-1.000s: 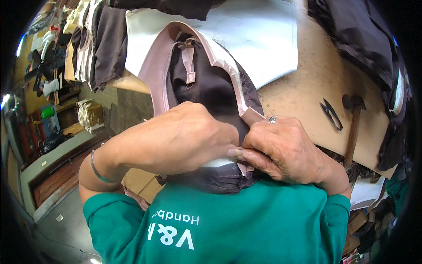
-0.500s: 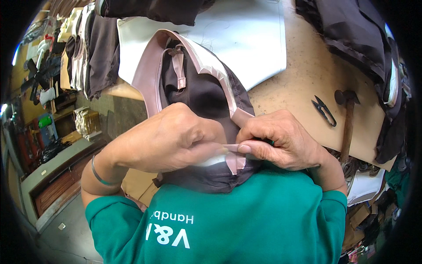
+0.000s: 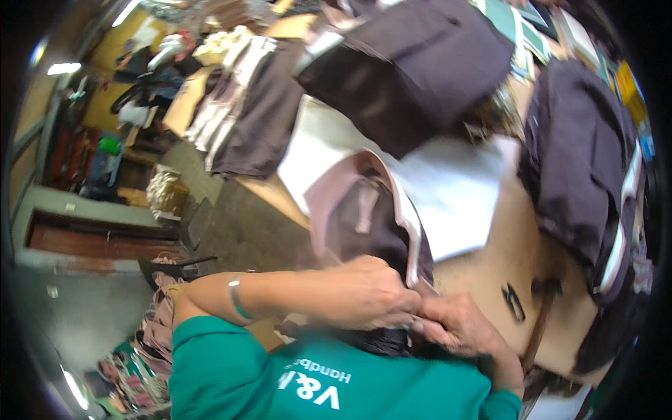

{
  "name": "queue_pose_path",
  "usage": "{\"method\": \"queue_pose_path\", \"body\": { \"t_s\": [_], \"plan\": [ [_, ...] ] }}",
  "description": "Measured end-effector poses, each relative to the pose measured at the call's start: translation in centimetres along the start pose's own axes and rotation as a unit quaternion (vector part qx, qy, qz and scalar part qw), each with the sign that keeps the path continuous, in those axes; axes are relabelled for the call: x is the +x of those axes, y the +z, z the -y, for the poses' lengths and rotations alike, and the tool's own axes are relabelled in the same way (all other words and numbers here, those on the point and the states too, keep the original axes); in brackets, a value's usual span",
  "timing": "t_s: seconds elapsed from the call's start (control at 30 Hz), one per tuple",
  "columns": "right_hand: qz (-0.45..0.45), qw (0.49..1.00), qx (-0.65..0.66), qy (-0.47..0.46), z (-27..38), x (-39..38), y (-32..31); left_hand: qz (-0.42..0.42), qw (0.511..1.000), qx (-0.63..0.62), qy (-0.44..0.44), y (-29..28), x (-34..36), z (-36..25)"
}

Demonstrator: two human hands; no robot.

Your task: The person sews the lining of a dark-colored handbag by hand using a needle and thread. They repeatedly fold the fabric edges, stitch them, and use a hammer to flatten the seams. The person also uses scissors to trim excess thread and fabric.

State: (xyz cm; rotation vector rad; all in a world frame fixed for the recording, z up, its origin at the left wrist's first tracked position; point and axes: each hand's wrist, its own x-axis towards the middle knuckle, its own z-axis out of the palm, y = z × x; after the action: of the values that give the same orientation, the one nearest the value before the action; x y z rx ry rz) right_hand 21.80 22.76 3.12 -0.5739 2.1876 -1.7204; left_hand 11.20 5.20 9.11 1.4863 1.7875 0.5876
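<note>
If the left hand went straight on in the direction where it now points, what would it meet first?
The left hand would most likely meet the right hand first, close ahead; blur hides whether the two already touch.

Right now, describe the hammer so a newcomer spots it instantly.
Start at the tan tabletop, beside the white sheet. On it, to the right of the right hand, lies the hammer, dark head uppermost in the picture, handle running down. Its long brown handle sets it apart from the small black snips immediately left.
</note>
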Motion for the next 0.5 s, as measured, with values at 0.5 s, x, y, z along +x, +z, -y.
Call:
{"method": "queue_pose_path", "body": {
  "t_s": [0.5],
  "plan": [
    [0.017,0.984,0.130,0.117,1.4,-3.3,-3.7,-0.001,0.982,-0.064,-0.177,2.5,-4.5,7.6]
  ]
}}
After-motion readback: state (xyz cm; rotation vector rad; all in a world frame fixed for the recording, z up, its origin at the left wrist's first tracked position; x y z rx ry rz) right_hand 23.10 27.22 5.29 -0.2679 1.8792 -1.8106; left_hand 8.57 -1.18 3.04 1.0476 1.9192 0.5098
